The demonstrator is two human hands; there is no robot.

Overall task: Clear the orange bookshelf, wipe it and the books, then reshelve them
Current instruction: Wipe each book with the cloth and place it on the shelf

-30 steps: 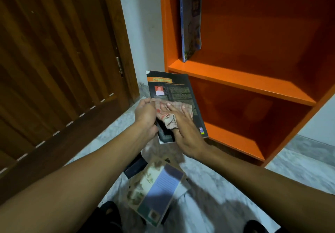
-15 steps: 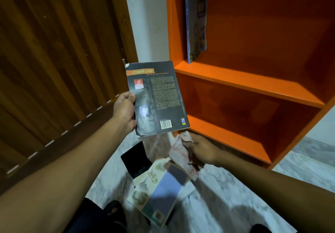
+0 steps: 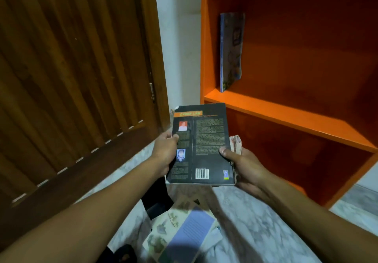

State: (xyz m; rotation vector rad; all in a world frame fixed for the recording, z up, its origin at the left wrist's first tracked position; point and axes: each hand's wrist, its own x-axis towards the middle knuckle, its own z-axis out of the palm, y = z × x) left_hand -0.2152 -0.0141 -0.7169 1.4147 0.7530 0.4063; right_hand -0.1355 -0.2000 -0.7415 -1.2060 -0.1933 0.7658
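Book: dark paperback (image 3: 201, 144), back cover up w/ barcode at bottom, orange title strip at top; sits centre frame, held between both hands, in front of the bookshelf's lower left corner.
Left hand: (image 3: 164, 156) grips book's left edge, thumb on cover, fingers under.
Right hand: (image 3: 243, 164) grips book's right edge, thumb pressed on cover; same hand also pinches a crumpled cloth (image 3: 236, 143) against the book's right side.
Bookshelf: orange (image 3: 286, 115), right half of frame; shelves mostly bare.
Shelved book: one thin blue book (image 3: 231, 50) standing upright, leaning at far left of the middle shelf, upper centre-right of frame, well apart from hands.
Floor pile: several books/booklets (image 3: 184, 234) lie on marble floor (image 3: 255, 232), bottom centre, below the held book; one has a lilac panel, a dark one peeks out beneath.
Door: brown wooden door (image 3: 71, 78), fills left of frame.
Wall: pale strip (image 3: 180, 48) btw door and shelf.
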